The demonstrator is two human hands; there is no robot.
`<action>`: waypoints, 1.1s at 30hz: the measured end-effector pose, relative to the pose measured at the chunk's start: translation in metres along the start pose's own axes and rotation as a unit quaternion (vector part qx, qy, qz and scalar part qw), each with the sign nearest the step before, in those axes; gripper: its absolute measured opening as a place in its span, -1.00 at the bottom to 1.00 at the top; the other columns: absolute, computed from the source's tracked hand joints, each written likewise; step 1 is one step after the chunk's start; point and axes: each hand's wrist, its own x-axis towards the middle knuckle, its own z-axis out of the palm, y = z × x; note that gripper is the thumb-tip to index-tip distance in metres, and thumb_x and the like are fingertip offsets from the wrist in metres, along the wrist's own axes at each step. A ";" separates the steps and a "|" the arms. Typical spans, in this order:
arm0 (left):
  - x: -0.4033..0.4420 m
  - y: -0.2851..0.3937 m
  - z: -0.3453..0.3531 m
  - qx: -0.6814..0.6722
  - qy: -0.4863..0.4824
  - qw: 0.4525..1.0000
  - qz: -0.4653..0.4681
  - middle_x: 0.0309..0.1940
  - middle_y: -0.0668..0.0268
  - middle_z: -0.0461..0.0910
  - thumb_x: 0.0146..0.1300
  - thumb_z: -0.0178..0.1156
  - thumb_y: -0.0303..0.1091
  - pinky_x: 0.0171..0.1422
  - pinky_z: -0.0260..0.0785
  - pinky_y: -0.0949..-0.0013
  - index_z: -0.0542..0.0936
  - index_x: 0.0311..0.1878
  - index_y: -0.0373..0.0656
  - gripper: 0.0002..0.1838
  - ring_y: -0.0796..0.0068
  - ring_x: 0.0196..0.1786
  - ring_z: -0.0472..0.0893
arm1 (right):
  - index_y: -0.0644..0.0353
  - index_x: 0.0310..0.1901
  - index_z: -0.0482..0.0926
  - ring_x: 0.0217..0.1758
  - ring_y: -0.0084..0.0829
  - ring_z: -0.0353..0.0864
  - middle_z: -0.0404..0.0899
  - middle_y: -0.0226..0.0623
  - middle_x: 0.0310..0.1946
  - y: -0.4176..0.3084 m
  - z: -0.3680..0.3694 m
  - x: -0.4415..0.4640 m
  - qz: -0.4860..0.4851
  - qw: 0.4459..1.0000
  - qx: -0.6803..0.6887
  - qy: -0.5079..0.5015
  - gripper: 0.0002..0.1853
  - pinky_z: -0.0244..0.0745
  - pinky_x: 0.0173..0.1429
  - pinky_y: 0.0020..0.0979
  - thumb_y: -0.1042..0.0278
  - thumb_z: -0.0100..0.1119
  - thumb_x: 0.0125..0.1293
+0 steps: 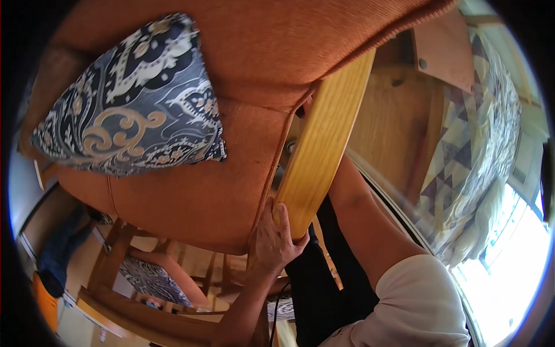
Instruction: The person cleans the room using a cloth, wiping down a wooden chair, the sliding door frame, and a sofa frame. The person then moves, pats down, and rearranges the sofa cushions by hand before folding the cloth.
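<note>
A wooden armrest runs diagonally beside an orange upholstered seat. My left hand grips the near end of the armrest, its fingers between the wood and the seat edge and its thumb at the end. My right forearm passes behind the armrest. Only a small part of my right hand shows in the gap between armrest and upholstery; its fingers and anything they hold are hidden. On the seat lies a dark patterned cushion with white and beige scrolls.
Plastic-wrapped, triangle-patterned padding stands at the right, near a bright window. An orange panel is at the upper right. Wooden furniture frames and another patterned cushion are lower left. A person in blue trousers is at the far left.
</note>
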 end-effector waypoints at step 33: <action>-0.027 0.000 0.013 -0.050 0.124 0.988 -0.077 0.22 -0.01 0.32 -0.29 0.48 -0.05 0.11 0.46 0.16 0.08 0.46 -0.01 0.17 0.01 0.07 0.50 | 0.24 -0.03 0.60 0.18 -0.22 0.45 0.53 -0.10 0.07 -0.042 -0.030 0.018 -0.335 0.922 -0.183 -0.074 -0.53 0.29 0.22 -0.14 -0.01 -0.10 0.36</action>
